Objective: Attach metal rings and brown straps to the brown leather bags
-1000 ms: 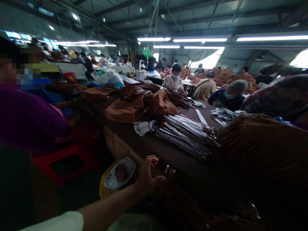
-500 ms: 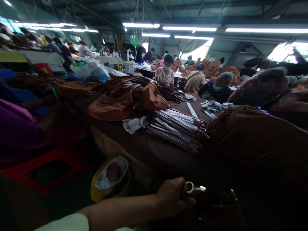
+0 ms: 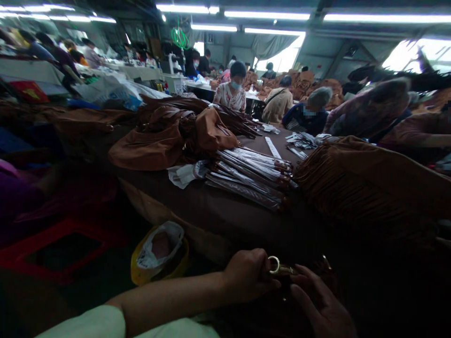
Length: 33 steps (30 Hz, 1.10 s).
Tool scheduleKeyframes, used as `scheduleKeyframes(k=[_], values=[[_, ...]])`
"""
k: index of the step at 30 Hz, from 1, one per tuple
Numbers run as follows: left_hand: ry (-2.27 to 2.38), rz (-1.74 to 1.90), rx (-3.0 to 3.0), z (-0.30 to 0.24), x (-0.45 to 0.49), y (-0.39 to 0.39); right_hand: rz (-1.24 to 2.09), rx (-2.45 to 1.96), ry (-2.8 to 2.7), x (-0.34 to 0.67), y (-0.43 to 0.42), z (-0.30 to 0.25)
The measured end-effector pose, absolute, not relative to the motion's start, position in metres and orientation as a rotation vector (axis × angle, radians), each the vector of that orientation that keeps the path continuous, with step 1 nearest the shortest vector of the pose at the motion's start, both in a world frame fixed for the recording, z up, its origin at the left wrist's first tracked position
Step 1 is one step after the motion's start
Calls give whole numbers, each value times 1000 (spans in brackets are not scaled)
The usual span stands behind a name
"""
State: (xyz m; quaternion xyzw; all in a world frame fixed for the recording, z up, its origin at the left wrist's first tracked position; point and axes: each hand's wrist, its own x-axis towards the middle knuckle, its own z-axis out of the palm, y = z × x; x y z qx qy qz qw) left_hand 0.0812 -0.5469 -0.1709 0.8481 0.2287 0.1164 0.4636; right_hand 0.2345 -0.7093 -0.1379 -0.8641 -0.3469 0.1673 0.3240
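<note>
Once in view: right hand (image 3: 319, 303), half open, fingers spread and curved, holding nothing visible, just beside the clasp (image 3: 280, 266).
Change: second hand newly at the clasp, no longer the left alone.
Left hand (image 3: 246, 276): closed firmly around the clasp, metal ring showing past the knuckles.
Clasp place: at the near end of the table (image 3: 218, 220), low in shadow; attachment too dark to make out.
Beyond: on the table, well past the clasp, bundled straps (image 3: 250, 178); further right, a fringed bag (image 3: 362, 188).
Below: just off the table's near edge, a yellow bag (image 3: 160, 270).
</note>
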Motion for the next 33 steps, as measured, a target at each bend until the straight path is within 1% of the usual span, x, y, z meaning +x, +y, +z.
scheduleKeyframes(k=[4,7,10,11,14,16,21,25,30,33], values=[[529,306,2102,-173,79,-546,445,-2188,-904,219,-682,-137],[540,296,2100,-174,79,-545,437,-2195,-879,221,-680,-140],[553,308,2111,-175,81,-547,525,-2183,-930,225,-683,-149],[552,316,2124,-175,82,-548,496,-2175,-963,225,-685,-152],[550,334,2177,-177,83,-551,234,-2155,-1069,221,-688,-154],[548,328,2216,-178,84,-552,170,-2135,-1136,217,-690,-152],[498,308,2314,-179,88,-555,341,-2063,-1111,210,-687,-149],[470,260,2334,-177,88,-553,623,-2005,-990,214,-684,-153],[466,162,2307,-175,88,-551,706,-1925,-872,219,-684,-161],[461,124,2303,-174,87,-552,864,-1816,-819,220,-683,-169]])
